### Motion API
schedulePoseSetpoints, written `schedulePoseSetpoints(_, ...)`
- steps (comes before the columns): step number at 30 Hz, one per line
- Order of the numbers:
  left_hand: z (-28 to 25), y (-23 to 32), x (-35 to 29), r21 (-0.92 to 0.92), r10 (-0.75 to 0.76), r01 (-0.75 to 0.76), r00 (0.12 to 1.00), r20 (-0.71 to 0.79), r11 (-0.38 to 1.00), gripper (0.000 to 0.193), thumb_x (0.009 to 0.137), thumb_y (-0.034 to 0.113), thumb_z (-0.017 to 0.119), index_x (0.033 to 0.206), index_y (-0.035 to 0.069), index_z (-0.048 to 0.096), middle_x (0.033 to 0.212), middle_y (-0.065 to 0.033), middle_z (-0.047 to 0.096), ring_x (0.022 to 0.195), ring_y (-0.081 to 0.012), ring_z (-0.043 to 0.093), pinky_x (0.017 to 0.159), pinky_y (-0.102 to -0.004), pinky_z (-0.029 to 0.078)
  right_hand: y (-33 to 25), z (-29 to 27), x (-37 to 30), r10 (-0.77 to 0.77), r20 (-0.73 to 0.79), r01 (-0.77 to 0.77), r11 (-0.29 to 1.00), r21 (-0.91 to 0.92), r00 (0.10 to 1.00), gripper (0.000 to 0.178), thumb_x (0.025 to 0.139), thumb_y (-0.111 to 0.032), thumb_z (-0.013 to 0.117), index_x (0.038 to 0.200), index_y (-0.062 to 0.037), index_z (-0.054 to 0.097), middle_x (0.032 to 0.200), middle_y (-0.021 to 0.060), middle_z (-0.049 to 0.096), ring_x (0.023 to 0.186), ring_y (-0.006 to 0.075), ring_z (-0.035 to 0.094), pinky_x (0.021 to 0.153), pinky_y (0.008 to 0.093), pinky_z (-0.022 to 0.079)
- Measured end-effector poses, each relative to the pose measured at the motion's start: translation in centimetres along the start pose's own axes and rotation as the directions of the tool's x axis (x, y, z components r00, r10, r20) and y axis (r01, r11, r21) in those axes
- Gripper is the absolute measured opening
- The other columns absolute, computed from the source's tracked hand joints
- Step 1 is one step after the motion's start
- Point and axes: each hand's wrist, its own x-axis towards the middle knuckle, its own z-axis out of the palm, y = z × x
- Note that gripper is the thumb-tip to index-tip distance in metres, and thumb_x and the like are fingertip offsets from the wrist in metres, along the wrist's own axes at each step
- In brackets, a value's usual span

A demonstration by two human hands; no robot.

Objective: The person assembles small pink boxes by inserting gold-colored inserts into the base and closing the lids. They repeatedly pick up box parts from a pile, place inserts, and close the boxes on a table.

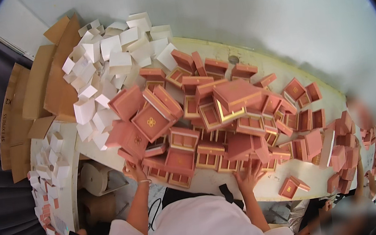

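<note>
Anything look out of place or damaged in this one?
One open pink box lies askew near the front edge of the table, right of the right hand, apart from the jumbled pink boxes. No damage is discernible.

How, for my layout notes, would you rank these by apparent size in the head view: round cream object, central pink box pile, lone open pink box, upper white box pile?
1. Central pink box pile
2. Upper white box pile
3. Round cream object
4. Lone open pink box

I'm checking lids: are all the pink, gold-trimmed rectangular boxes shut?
No, several pink, gold-trimmed rectangular boxes stand open, showing divided compartments inside.
</note>
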Motion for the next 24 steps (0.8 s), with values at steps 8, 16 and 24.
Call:
schedulePoseSetpoints(8, 2.6, 10.1, -3.9, -0.77, -0.286, 0.385, 0.919, 0.271, 0.509, 0.04, 0.083, 0.014, 0.061, 0.12, 0.009, 0.049, 0.133, -0.0114, 0.022, 0.114, -0.0303, 0.042, 0.085, -0.0404, 0.047, 1.6, 1.2, 2.2, 0.053, 0.052, -0.05, 0.997, -0.058, 0.997, 0.082, 0.073, -0.067, 0.053, 0.132, -0.0115, 0.042, 0.142, 0.0263, 0.018, 0.134, 0.0425, 0.008, 0.103, 0.0646, -0.002)
schedulePoseSetpoints(16, 6.2, 23.0, 0.9, -0.006, -0.346, 0.358, 0.906, 0.243, 0.934, 0.05, 0.083, 0.044, 0.057, 0.123, 0.014, 0.052, 0.139, -0.0163, 0.023, 0.125, -0.036, 0.026, 0.097, -0.0489, 0.033, -0.6, 1.5, 9.7, 0.075, -0.032, -0.074, 0.997, 0.024, 0.997, 0.082, 0.071, -0.06, 0.062, 0.136, -0.016, 0.038, 0.147, 0.0233, 0.011, 0.136, 0.039, 0.009, 0.103, 0.0633, -0.002)
schedulePoseSetpoints(24, 4.5, 17.7, 2.2, -0.717, 0.084, 0.576, 0.754, 0.652, 0.392, 0.034, 0.09, 0.023, 0.052, 0.115, 0.0, 0.049, 0.123, -0.0149, 0.043, 0.109, -0.0258, 0.045, 0.094, -0.0368, 0.037, -2.0, -4.2, 11.1, 0.031, -0.169, 0.008, 0.974, 0.225, 0.985, 0.069, 0.079, -0.043, 0.061, 0.136, -0.0117, 0.037, 0.144, 0.0247, 0.018, 0.135, 0.0372, 0.015, 0.105, 0.0601, 0.011)
